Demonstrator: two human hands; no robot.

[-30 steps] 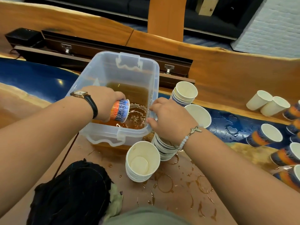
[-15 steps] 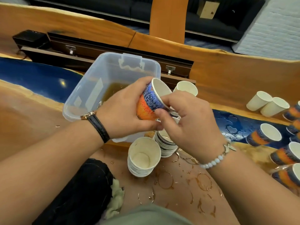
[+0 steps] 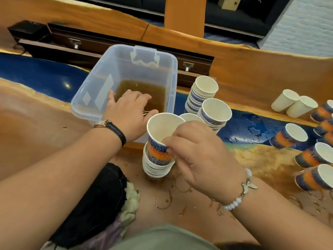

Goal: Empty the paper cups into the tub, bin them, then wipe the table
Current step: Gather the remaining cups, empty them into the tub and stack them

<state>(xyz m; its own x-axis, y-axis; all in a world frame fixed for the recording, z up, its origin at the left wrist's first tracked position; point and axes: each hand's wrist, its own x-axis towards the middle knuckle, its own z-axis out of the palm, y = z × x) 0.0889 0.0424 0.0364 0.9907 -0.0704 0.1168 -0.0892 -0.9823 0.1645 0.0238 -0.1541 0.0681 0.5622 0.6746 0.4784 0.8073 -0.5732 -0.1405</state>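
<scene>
A clear plastic tub with brown liquid in it stands on the table at centre left. My right hand pinches an empty blue and orange paper cup and holds it in the top of a short stack of empty cups just in front of the tub. My left hand hovers over the tub's near rim with relaxed fingers and holds nothing. Two taller stacks of empty cups stand to the right of the tub.
Several blue and orange cups stand or lie at the right, with two white cups on their sides behind them. Brown rings and drops mark the wet table. A dark bag and a pale cloth lie at the front left.
The emptied cup passed from my left hand to my right, which brought it down into the near stack. My left hand let go and moved back over the tub's near rim.
</scene>
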